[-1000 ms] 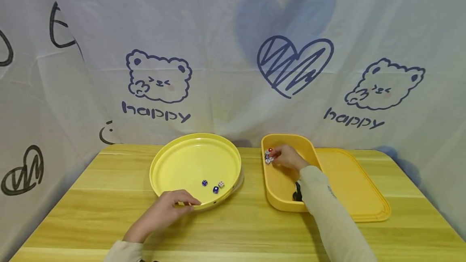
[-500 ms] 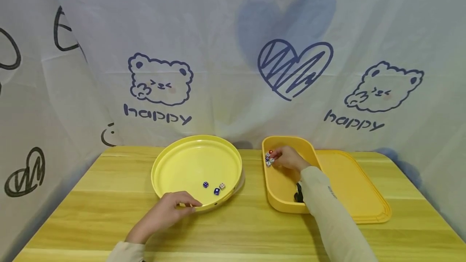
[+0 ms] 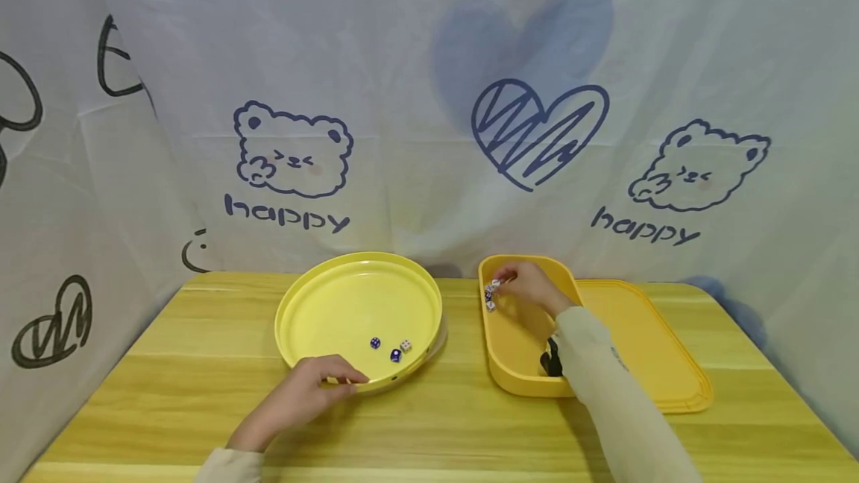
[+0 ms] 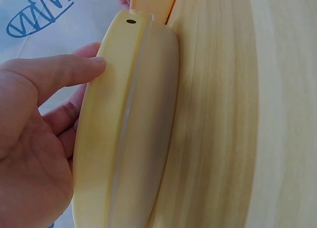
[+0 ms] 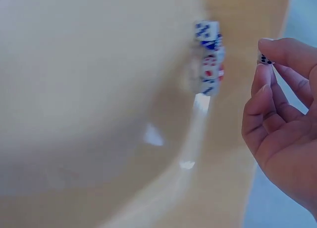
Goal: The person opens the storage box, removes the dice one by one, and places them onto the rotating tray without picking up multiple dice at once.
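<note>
My left hand (image 3: 309, 390) pinches the near rim of a round yellow tray (image 3: 349, 304); in the left wrist view its thumb (image 4: 81, 72) lies on the outer wall, the other fingers behind the rim. Two blue dice (image 3: 396, 355) and a white die (image 3: 406, 346) lie in the tray. Inside the yellow-orange box, my right hand (image 3: 533, 285) pinches a white die with dark dots (image 5: 266, 59) between thumb and fingertips. Beside it, a small cluster of dice (image 5: 209, 69), white, blue and red-dotted, sits against the box wall.
The box (image 3: 523, 384) stands right of the tray on the wooden table (image 3: 403, 438). Some black thing (image 3: 552, 361) lies in its near end, partly behind my right sleeve (image 3: 611, 386). A flat yellow-orange lid (image 3: 651, 341) lies at the right. Behind hangs a printed cloth (image 3: 403, 95).
My right hand has risen slightly, with a die pinched in its fingertips, away from the cluster. My left hand stays at the tray rim. The head view has shifted a little.
</note>
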